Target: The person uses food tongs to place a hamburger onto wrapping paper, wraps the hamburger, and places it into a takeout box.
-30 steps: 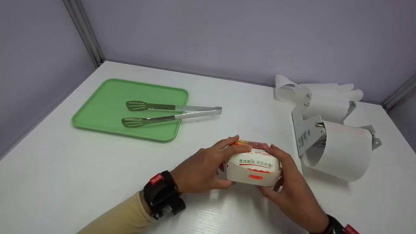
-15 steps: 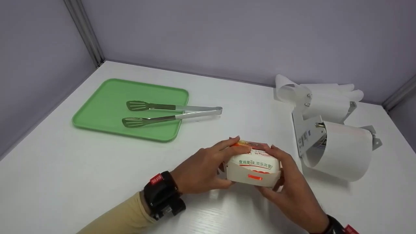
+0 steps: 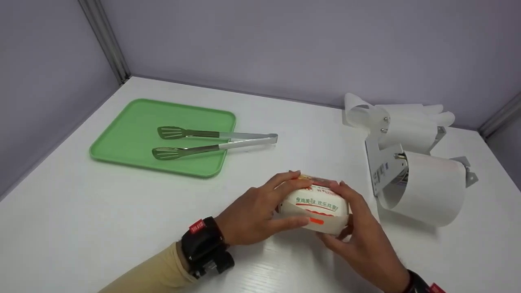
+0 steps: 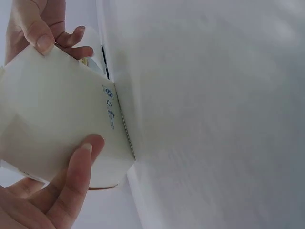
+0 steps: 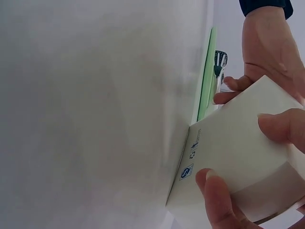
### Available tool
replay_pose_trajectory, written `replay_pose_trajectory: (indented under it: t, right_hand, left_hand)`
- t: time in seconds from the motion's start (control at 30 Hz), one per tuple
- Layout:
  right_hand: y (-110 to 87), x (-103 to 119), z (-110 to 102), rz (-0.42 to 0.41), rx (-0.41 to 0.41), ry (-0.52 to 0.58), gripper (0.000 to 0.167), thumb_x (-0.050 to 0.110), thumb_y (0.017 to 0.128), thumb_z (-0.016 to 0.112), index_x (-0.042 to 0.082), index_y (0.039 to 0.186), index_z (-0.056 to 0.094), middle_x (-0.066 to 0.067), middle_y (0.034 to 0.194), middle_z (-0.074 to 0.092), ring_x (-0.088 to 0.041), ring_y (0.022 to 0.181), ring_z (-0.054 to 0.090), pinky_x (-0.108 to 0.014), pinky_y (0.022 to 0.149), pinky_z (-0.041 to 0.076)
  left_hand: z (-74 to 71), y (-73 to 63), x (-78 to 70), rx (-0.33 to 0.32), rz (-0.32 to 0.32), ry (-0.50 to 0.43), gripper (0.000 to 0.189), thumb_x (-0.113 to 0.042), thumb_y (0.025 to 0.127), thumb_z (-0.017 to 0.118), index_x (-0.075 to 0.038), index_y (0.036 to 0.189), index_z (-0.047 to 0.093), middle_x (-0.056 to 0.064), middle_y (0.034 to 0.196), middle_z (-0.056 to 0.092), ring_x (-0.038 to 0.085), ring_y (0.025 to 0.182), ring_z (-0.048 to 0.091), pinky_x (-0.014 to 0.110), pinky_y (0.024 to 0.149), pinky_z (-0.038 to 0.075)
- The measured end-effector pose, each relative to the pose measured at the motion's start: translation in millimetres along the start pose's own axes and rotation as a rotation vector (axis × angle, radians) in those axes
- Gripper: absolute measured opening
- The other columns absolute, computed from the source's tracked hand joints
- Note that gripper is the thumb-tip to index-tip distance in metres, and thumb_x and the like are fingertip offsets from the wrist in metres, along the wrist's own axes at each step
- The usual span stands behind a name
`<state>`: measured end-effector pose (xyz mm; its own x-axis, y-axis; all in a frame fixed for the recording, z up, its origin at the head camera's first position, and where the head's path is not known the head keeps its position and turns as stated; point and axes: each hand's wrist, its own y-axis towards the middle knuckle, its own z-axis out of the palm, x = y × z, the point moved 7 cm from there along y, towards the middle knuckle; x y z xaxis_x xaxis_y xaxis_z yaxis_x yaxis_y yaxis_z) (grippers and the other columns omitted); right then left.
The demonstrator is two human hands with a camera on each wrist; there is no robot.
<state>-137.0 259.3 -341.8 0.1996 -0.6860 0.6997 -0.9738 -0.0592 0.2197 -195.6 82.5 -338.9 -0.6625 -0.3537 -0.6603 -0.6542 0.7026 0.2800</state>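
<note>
Both hands hold a small white cardboard burger box [image 3: 317,207] with red and green print, right of the middle in the head view. My left hand [image 3: 252,215] grips its left side, fingers over the top and thumb across the front beside an orange tab. My right hand [image 3: 364,238] grips the right side, fingertips at the top edge and thumb low at the front. In the left wrist view the plain underside of the box [image 4: 52,105] shows, tilted, one bottom edge right at the table. In the right wrist view fingertips press the box's underside [image 5: 238,148].
A green tray [image 3: 130,122] lies at the left. Metal tongs [image 3: 244,140] with slotted ends rest across it, handles reaching past its right edge. White curved shells with metal brackets, like a robot arm and hand [image 3: 431,187], lie at the right. Grey walls [image 3: 285,49] stand behind.
The left thumb has moved from the box's lower left corner onto its front, by the orange tab. The box has shifted and turned slightly to the left. Tray and tongs are unmoved.
</note>
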Motion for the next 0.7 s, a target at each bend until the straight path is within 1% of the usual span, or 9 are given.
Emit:
replay_pose_trajectory:
  t: [0.1, 0.2, 0.23, 0.33, 0.4, 0.47, 0.57, 0.6, 0.7]
  right_hand:
    - [-0.4, 2.0, 1.3, -0.004, 0.006, 0.031, 0.093, 0.000, 0.076, 0.086, 0.023, 0.152, 0.036, -0.010, 0.162, 0.036, -0.025, 0.133, 0.050, -0.023, 0.065, 0.054]
    - [-1.0, 3.3, 1.7, 0.004, 0.007, 0.044, 0.092, -0.001, 0.076, 0.085, 0.022, 0.151, 0.037, -0.006, 0.162, 0.035, -0.029, 0.143, 0.041, -0.023, 0.066, 0.054]
    - [-1.3, 3.6, 1.8, 0.007, 0.007, 0.045, 0.092, -0.001, 0.076, 0.085, 0.022, 0.151, 0.037, -0.006, 0.162, 0.035, -0.028, 0.142, 0.042, -0.023, 0.066, 0.054]
    - [-3.0, 5.3, 2.4, 0.005, -0.001, 0.042, 0.091, -0.002, 0.075, 0.086, 0.019, 0.151, 0.039, -0.009, 0.163, 0.033, -0.024, 0.126, 0.054, -0.023, 0.065, 0.054]
    - [-4.2, 6.6, 2.9, -0.002, -0.008, 0.035, 0.091, -0.002, 0.075, 0.086, 0.018, 0.150, 0.039, -0.011, 0.162, 0.032, -0.019, 0.112, 0.059, -0.023, 0.065, 0.054]
    - [-5.2, 8.0, 3.6, -0.010, -0.016, 0.026, 0.091, -0.002, 0.074, 0.087, 0.016, 0.150, 0.040, -0.013, 0.162, 0.032, -0.015, 0.101, 0.060, -0.023, 0.064, 0.054]
    - [-5.1, 7.9, 4.5, 0.006, -0.013, 0.015, 0.088, 0.000, 0.075, 0.087, 0.015, 0.149, 0.041, -0.014, 0.162, 0.032, -0.016, 0.101, 0.059, -0.023, 0.065, 0.054]
    - [-4.8, 7.5, 4.8, 0.018, -0.008, 0.010, 0.088, 0.000, 0.075, 0.087, 0.015, 0.149, 0.041, -0.016, 0.162, 0.031, -0.017, 0.100, 0.058, -0.023, 0.066, 0.054]
    - [-3.7, 5.1, 5.3, 0.055, 0.007, -0.003, 0.085, 0.001, 0.077, 0.086, 0.017, 0.147, 0.041, -0.018, 0.164, 0.027, -0.022, 0.109, 0.059, -0.023, 0.069, 0.055]
  left_hand:
    - [-1.5, -0.9, -0.3, -0.043, -0.030, -0.015, 0.058, -0.060, 0.097, 0.055, -0.035, 0.149, 0.047, -0.001, 0.159, 0.043, 0.020, 0.130, 0.061, 0.038, 0.104, 0.052]
    - [-1.5, -1.3, -1.2, -0.069, -0.058, -0.028, 0.054, -0.057, 0.097, 0.058, -0.034, 0.146, 0.050, 0.000, 0.158, 0.044, 0.020, 0.133, 0.058, 0.040, 0.106, 0.050]
    - [-1.1, -1.2, -1.4, -0.072, -0.070, -0.028, 0.054, -0.056, 0.097, 0.059, -0.034, 0.146, 0.051, 0.001, 0.158, 0.044, 0.020, 0.135, 0.057, 0.040, 0.107, 0.050]
    - [0.1, -0.8, -1.9, -0.078, -0.097, -0.023, 0.052, -0.054, 0.098, 0.059, -0.032, 0.144, 0.053, 0.001, 0.159, 0.044, 0.019, 0.134, 0.057, 0.039, 0.108, 0.050]
    - [0.4, -0.9, -2.6, -0.091, -0.102, -0.017, 0.054, -0.055, 0.096, 0.062, -0.032, 0.144, 0.053, 0.001, 0.158, 0.045, 0.019, 0.128, 0.062, 0.036, 0.104, 0.052]
    - [0.1, -1.0, -3.4, -0.114, -0.094, -0.006, 0.056, -0.055, 0.094, 0.065, -0.031, 0.143, 0.054, 0.000, 0.156, 0.047, 0.018, 0.122, 0.066, 0.033, 0.100, 0.054]
    - [0.1, -1.3, -4.5, -0.141, -0.085, 0.003, 0.060, -0.057, 0.090, 0.070, -0.033, 0.143, 0.055, -0.002, 0.154, 0.049, 0.016, 0.112, 0.070, 0.029, 0.093, 0.055]
    - [0.4, -1.3, -4.4, -0.144, -0.087, -0.001, 0.060, -0.056, 0.089, 0.071, -0.033, 0.143, 0.056, -0.002, 0.154, 0.049, 0.016, 0.113, 0.069, 0.028, 0.092, 0.055]
    - [1.8, -1.3, -3.0, -0.134, -0.106, -0.034, 0.057, -0.053, 0.089, 0.072, -0.034, 0.141, 0.057, -0.004, 0.156, 0.046, 0.013, 0.119, 0.065, 0.028, 0.093, 0.054]
